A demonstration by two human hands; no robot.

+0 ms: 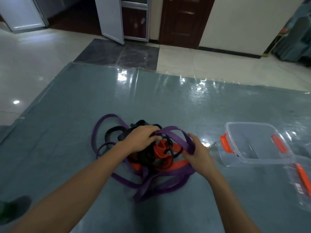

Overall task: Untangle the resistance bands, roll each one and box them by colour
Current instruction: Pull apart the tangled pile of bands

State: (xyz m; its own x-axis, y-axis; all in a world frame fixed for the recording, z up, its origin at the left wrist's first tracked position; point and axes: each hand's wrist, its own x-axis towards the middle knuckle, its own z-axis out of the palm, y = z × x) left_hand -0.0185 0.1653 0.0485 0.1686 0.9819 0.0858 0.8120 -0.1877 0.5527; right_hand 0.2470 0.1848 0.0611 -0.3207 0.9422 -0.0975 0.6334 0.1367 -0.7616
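A tangle of resistance bands lies on the grey-blue mat: purple bands, black bands and orange bands knotted together. My left hand sits on top of the pile, fingers curled round a purple strand and black ones. My right hand grips a wide purple band at the pile's right side. A clear plastic box with orange latches stands to the right, with nothing in it.
A second clear container with an orange latch lies at the far right edge. A dark shoe shows at bottom left. Beyond the mat are glossy floor tiles, an open white door and a brown door.
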